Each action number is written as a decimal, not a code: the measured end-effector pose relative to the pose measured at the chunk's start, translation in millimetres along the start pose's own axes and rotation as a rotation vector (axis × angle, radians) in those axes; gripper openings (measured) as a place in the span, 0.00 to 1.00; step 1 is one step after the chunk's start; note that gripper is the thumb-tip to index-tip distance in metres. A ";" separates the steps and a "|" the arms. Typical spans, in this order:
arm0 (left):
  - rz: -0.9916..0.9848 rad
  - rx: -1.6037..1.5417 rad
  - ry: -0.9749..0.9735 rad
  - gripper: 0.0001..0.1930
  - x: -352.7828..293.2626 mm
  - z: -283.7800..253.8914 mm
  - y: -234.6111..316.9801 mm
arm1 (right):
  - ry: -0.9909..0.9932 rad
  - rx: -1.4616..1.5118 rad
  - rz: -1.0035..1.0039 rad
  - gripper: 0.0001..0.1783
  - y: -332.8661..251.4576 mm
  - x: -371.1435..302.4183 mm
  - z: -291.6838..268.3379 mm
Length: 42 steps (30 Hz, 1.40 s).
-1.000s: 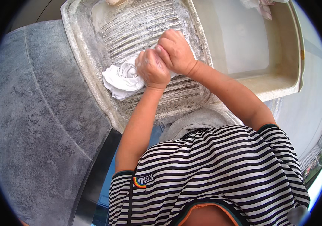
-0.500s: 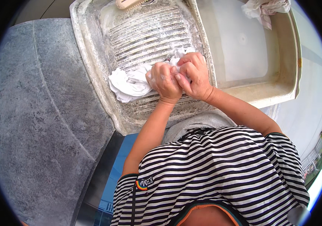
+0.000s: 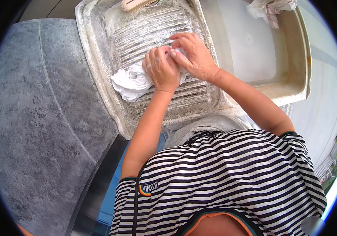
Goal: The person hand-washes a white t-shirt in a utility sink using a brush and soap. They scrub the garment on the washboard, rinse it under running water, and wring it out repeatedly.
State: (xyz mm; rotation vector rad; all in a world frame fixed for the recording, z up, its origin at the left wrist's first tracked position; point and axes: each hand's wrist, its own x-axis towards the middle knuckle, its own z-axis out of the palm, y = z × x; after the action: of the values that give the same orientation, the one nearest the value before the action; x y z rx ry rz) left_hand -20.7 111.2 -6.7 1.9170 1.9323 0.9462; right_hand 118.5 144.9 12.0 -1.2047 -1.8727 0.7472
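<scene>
A wet white cloth (image 3: 131,83) lies bunched on the ridged washboard (image 3: 145,31) of a stone laundry sink. My left hand (image 3: 163,70) is closed over its middle, with bits of suds on the knuckles. Right beside it, my right hand (image 3: 194,57) grips the cloth's other end, thumb against the left hand and fingers curled. A little white fabric shows between the two hands and below them. The rest of the cloth under my palms is hidden.
A beige scrubbing brush (image 3: 134,4) rests at the washboard's far edge. To the right is a basin (image 3: 305,59) of cloudy water, with a crumpled pale cloth (image 3: 269,8) over its far rim. A grey stone countertop (image 3: 23,118) spreads out on the left.
Both hands have moved away from me and slightly left over the washboard, drawing the cloth along. My right hand's fingers have loosened a little.
</scene>
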 end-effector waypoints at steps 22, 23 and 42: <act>0.234 0.010 0.036 0.09 -20.4 5.1 -4.8 | 0.113 -0.090 -0.043 0.11 9.3 -41.9 16.0; 0.152 -0.007 0.024 0.10 9.2 13.4 -10.6 | 0.165 -0.104 -0.040 0.10 21.6 -13.2 27.2; 0.087 0.025 -0.013 0.14 39.9 17.6 -12.0 | 0.038 -0.169 0.170 0.12 23.2 7.7 33.9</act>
State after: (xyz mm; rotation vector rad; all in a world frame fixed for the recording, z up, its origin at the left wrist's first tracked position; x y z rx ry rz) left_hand -23.5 155.2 -16.9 2.0312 1.8756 0.9348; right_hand 98.8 158.6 -22.3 -1.4889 -1.8477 0.6607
